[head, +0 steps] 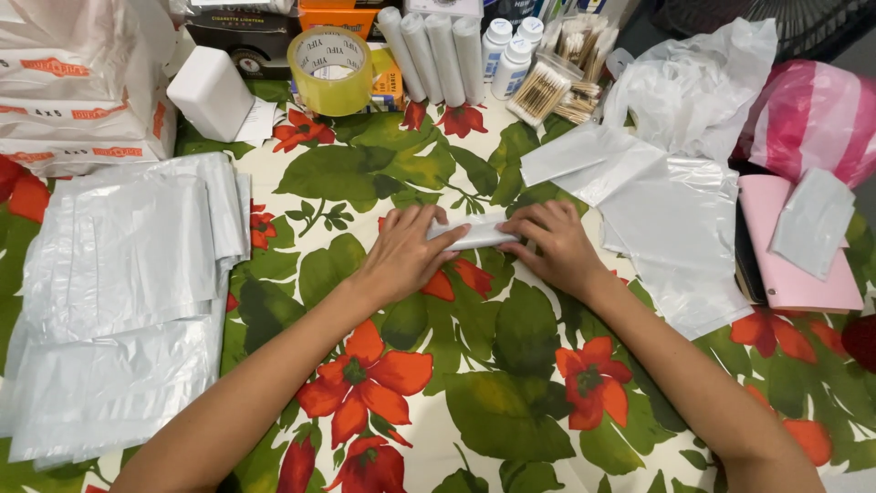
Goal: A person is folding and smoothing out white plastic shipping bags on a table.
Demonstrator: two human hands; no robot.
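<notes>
Left hand (401,256) and right hand (555,245) press flat fingers on a folded white plastic bag (474,234); slick film could spring open if pressure eases.

A table fills the view, covered by a glossy floral tablecloth (474,402) with red flowers and green leaves on cream. Light is even and bright, with soft sheen on the cloth near six o'clock. At one o'clock, past the table's far edge, a dark fan grille (785,18) shows against shadow. At three o'clock a strip of dark surface lies beyond the cloth
</notes>
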